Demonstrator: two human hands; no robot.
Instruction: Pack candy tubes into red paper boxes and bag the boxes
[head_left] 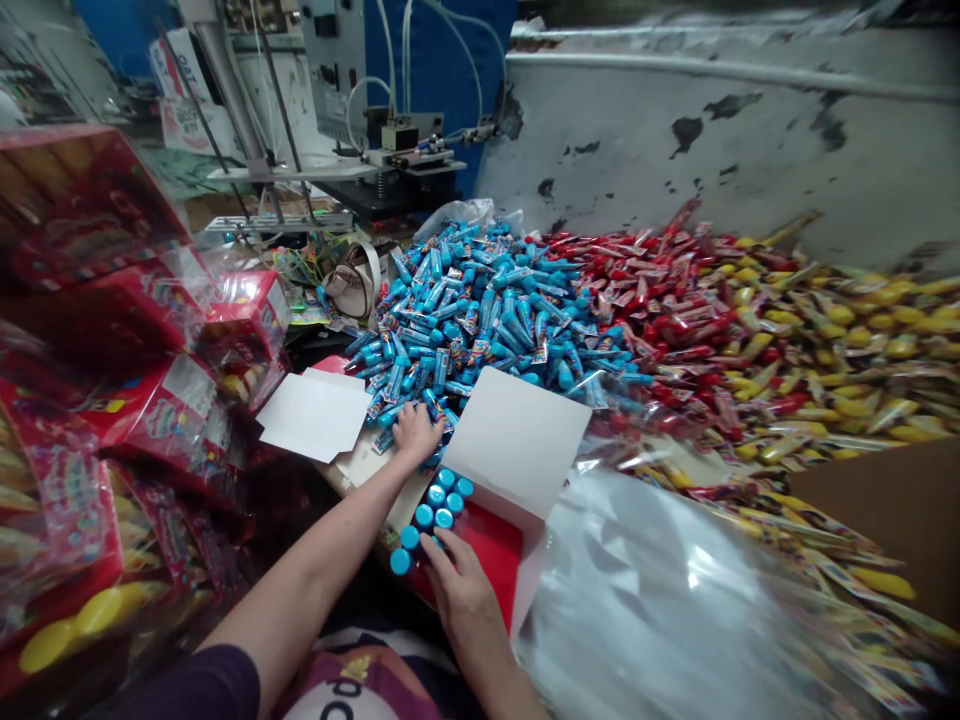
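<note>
Reaching into the heap of blue tubes point(480, 300) at frame centre, the left hand point(416, 432) curls over several, its grasp hidden. The right hand point(461, 590), fingers loosely spread and holding nothing, touches capped tubes point(435, 505) standing in the open carton point(517, 440). They look light, slick and rigid, best pinched mid-barrel.

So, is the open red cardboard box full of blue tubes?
No, the red cardboard box holds blue tubes at one end only; the rest is bare.

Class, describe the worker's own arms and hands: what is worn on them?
The left hand and right hand are bare: no gloves, rings or watch visible. The left arm is uncovered up to a dark purple short sleeve. The right forearm shows no sleeve.
</note>
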